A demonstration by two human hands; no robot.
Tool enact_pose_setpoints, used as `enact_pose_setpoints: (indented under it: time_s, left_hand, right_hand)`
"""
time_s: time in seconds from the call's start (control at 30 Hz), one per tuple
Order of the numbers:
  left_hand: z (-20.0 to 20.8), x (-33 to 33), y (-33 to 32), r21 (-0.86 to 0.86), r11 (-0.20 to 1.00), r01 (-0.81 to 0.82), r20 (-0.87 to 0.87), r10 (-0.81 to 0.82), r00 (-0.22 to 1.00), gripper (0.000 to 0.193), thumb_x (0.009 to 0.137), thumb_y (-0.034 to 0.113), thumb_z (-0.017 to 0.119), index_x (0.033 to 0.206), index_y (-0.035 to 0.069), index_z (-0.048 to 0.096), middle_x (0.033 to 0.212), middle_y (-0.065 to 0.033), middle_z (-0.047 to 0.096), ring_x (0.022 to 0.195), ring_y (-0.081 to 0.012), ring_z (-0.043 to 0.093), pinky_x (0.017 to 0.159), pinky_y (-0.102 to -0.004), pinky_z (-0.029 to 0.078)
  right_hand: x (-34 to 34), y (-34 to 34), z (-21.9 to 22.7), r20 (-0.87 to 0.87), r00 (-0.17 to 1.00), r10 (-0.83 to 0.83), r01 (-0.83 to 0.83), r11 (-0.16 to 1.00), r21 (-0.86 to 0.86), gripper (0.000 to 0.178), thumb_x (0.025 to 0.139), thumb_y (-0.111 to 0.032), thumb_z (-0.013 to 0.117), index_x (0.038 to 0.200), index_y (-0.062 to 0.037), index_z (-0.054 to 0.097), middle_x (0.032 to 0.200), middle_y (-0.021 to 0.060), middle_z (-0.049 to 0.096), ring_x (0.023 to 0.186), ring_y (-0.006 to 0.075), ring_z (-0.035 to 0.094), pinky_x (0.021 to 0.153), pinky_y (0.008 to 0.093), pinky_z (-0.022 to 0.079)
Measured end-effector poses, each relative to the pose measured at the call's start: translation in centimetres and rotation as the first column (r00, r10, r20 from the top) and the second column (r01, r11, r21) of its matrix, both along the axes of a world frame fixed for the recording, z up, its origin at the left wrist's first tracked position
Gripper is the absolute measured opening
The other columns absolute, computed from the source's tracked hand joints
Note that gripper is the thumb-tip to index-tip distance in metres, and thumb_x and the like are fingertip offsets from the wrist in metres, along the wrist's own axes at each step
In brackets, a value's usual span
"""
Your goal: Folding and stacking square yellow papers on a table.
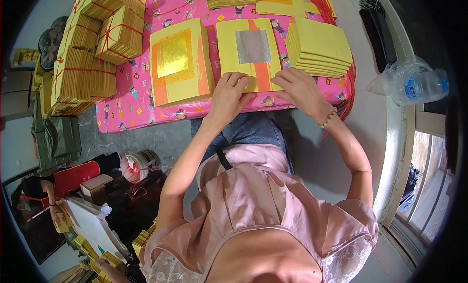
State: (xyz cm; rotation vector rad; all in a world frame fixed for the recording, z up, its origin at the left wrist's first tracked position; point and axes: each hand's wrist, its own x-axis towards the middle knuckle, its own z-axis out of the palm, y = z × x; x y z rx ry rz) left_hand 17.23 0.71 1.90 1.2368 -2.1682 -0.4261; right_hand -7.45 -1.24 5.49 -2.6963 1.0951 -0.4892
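Note:
In front of me lies a sheet of yellow joss paper (226, 44) with a silver foil square and an orange stripe. My left hand (230, 98) is at its near left corner, fingers bent over the top and thumb by the near edge. At the near right corner my right hand (303, 93), with a beaded bracelet at the wrist, is closed the same way. What lies under the sheet is mostly hidden by it. To its left sits a thick stack of joss paper (155, 49) with a gold foil square on top.
A pink patterned cover (124, 118) lies over the table. Folded yellow papers (321, 39) are piled at the right, near red strings (319, 2). Tied yellow bundles (73, 80) rise at the left. A plastic bottle (424, 87) lies far right; another person's hand (58, 214) shows lower left.

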Motion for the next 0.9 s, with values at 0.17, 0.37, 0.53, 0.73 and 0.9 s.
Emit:
enact_pose_setpoints:
  time_s: [0.17,0.37,0.53,0.73,0.9]
  left_hand:
    - [-0.4,0.2,-0.3,-0.046,0.999,0.021,0.035,-0.02,0.999,0.037,0.079,0.02,0.076,0.113,0.009,0.066,0.111,-0.0093,0.063,0.106,-0.0309,0.057,0.09,-0.0413,0.048]
    - [-0.3,0.4,-0.4,-0.035,0.999,0.024,0.038,-0.023,0.999,0.035,0.08,0.02,0.075,0.111,0.009,0.067,0.11,-0.0088,0.064,0.104,-0.0303,0.058,0.088,-0.0416,0.048]
    - [0.0,0.4,-0.5,-0.018,0.999,0.027,0.012,-0.027,1.0,0.032,0.08,0.02,0.075,0.109,0.008,0.068,0.107,-0.0092,0.065,0.102,-0.0304,0.059,0.087,-0.0415,0.048]
    - [0.2,0.5,-0.6,0.005,1.0,0.026,0.013,-0.027,1.0,0.029,0.081,0.021,0.075,0.107,0.008,0.07,0.107,-0.0096,0.065,0.102,-0.0301,0.059,0.087,-0.0413,0.048]
    - [0.1,0.6,-0.8,-0.001,1.0,0.032,0.022,-0.031,0.999,0.029,0.082,0.022,0.074,0.107,0.008,0.07,0.107,-0.0093,0.065,0.101,-0.0301,0.059,0.087,-0.0411,0.049]
  right_hand:
    - [-0.2,-0.2,-2.1,0.007,1.0,0.012,-0.011,0.993,-0.116,0.026,0.081,-0.023,0.073,0.1,-0.0073,0.065,0.098,0.0064,0.062,0.094,0.0244,0.062,0.082,0.0394,0.048]
    - [-0.4,-0.5,-2.5,0.118,0.992,0.05,-0.04,0.995,-0.09,0.016,0.084,-0.016,0.07,0.093,-0.0039,0.066,0.095,0.0092,0.064,0.09,0.0275,0.062,0.077,0.0381,0.05]
    - [-0.2,-0.6,-2.9,0.276,0.958,-0.076,0.057,0.995,0.076,0.011,0.088,-0.012,0.067,0.092,-0.0017,0.065,0.089,0.0111,0.064,0.086,0.0309,0.061,0.074,0.0407,0.05]
    - [0.0,-0.9,-3.3,0.309,0.941,-0.14,0.102,0.985,0.136,0.01,0.089,-0.012,0.066,0.089,-0.0017,0.065,0.085,0.0114,0.064,0.084,0.0308,0.061,0.073,0.0407,0.05]
    - [0.1,-1.1,-3.1,0.314,0.934,-0.17,0.112,0.975,0.194,0.011,0.089,-0.012,0.066,0.088,-0.0013,0.066,0.083,0.0114,0.065,0.083,0.03,0.062,0.073,0.0401,0.05]
